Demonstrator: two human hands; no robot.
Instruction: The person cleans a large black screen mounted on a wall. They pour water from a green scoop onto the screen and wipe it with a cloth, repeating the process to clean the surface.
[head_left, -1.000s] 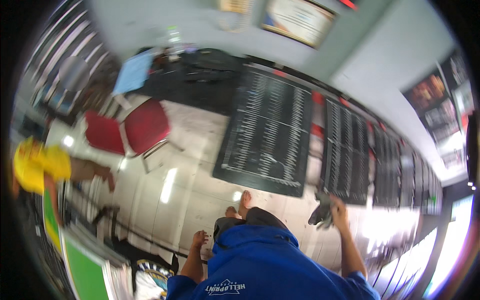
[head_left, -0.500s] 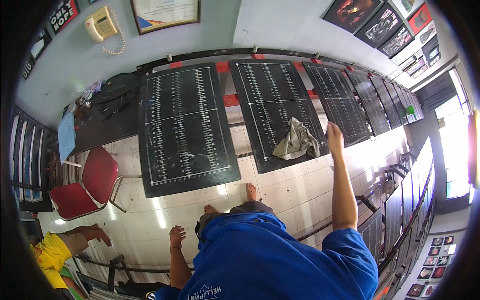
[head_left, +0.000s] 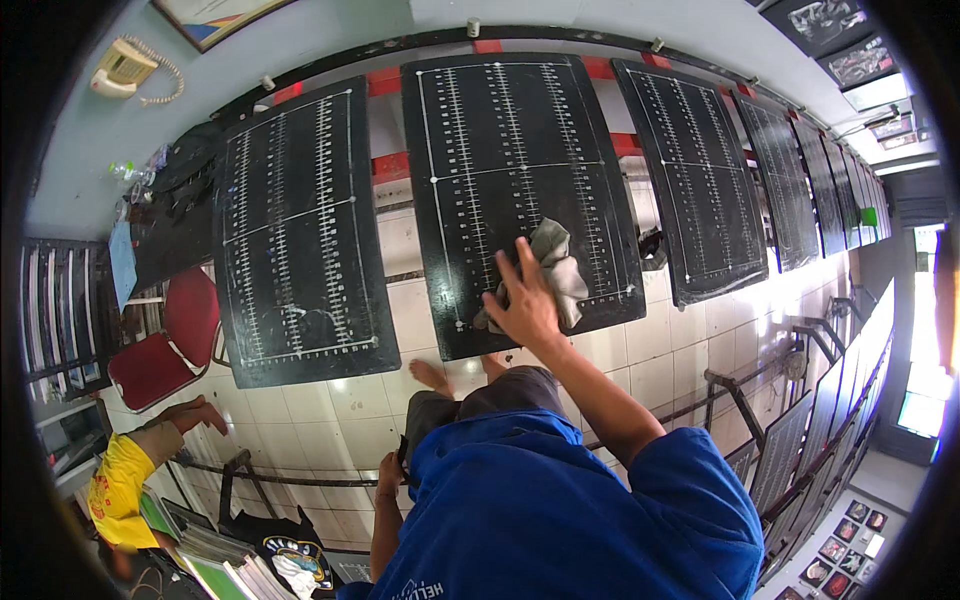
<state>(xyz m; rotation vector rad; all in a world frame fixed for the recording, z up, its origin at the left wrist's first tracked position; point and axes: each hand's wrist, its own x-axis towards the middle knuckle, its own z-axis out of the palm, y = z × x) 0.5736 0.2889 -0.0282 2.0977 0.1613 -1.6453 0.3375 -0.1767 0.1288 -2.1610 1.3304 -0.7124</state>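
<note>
A crumpled grey-green cloth [head_left: 563,272] lies on the lower part of a black board [head_left: 480,215] marked with white ruler-like lines. My right hand [head_left: 530,305] rests on the cloth's left side, fingers spread and stretched out. Part of the cloth is hidden under the palm. Low by my left hip, my left hand [head_left: 389,470] is closed against the side of my dark shorts [head_left: 470,400]. What its curled fingers hold, if anything, cannot be made out.
A similar marked board [head_left: 300,240] stands to the left, and several more run off to the right, beginning with another board [head_left: 690,180]. A red chair [head_left: 190,320] is at the left. Behind it, a person in a yellow shirt [head_left: 125,490] sits near stacked frames [head_left: 225,570].
My right hand has come left and down onto the cloth, which is now bunched differently. My left hand has drawn in to my hip and closed. The view has shifted right.
</note>
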